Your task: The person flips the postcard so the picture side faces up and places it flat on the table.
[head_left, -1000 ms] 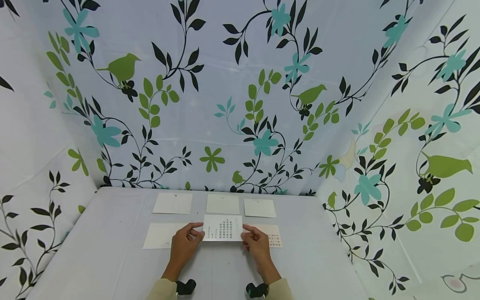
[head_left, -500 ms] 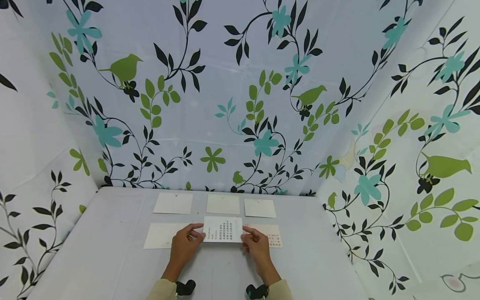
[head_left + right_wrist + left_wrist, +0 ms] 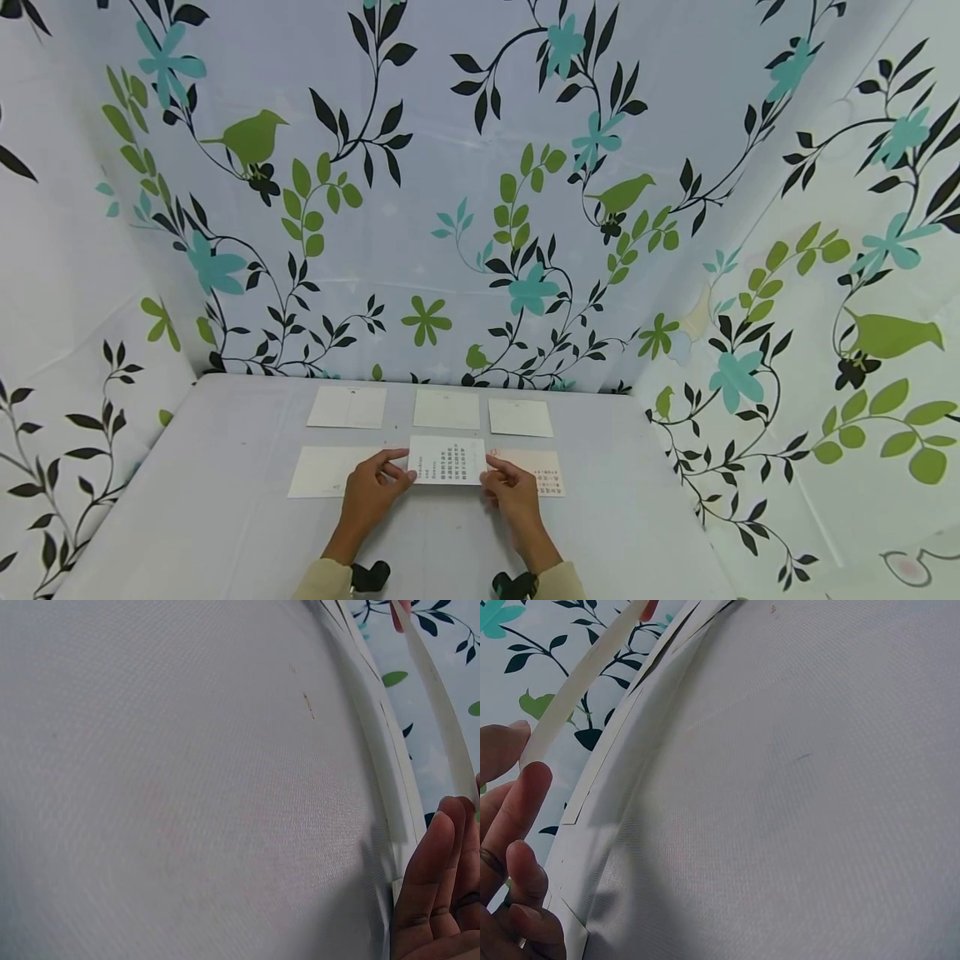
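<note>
A white card (image 3: 447, 461) printed with rows of dark characters is held up between both hands, above the table. The left hand (image 3: 372, 493) pinches its left edge between thumb and fingers. At the opposite edge, the right hand (image 3: 517, 497) pinches it likewise. The left wrist view shows the card (image 3: 577, 686) nearly edge-on, raised off the surface, in the left hand's fingers (image 3: 531, 799). From the right wrist, the card (image 3: 439, 690) appears as a thin strip above the right hand's fingers (image 3: 431, 862).
Three pale cards (image 3: 347, 407) (image 3: 447, 409) (image 3: 521, 417) lie in a back row on the white table (image 3: 225, 517). Nearer, a blank-looking card (image 3: 318, 472) lies by the left hand, and a card with reddish print (image 3: 548, 471) lies partly behind the right. A patterned curtain (image 3: 420, 208) hangs behind.
The held card's top edge sits slightly lower in view, so its face looks a little shorter. Both hands keep their grip and have barely moved.
</note>
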Action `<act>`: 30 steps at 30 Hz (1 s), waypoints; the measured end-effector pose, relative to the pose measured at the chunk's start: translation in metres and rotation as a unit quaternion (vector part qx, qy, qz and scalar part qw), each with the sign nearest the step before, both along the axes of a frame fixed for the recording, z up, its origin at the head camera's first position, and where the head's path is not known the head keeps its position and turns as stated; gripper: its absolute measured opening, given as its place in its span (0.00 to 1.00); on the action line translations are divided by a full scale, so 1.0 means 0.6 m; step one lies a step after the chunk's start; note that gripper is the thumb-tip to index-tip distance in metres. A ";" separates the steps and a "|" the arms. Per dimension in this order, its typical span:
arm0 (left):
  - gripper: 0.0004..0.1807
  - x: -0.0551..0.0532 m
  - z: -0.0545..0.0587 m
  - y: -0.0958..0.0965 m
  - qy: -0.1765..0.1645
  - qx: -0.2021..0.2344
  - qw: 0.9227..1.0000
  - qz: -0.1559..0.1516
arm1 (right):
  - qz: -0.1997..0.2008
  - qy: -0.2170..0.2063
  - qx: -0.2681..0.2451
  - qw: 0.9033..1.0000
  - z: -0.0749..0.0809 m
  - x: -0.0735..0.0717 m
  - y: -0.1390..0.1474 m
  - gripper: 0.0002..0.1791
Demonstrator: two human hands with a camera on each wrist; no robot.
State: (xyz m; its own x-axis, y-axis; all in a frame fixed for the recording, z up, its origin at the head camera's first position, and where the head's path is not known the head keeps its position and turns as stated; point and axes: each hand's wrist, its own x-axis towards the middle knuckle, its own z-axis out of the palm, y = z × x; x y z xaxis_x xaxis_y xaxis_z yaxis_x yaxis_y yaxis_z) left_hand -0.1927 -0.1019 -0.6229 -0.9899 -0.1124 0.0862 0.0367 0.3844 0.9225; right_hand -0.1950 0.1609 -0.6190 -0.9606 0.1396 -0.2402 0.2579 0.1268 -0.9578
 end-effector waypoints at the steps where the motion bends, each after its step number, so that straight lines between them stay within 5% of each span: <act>1: 0.21 0.000 0.000 0.000 -0.001 0.002 1.000 -0.002 | 0.001 -0.001 0.000 1.000 0.000 0.000 0.000 0.22; 30: 0.30 0.002 -0.005 0.002 -0.009 -0.009 1.000 -0.016 | 0.028 0.013 0.007 0.999 0.001 0.004 0.000 0.31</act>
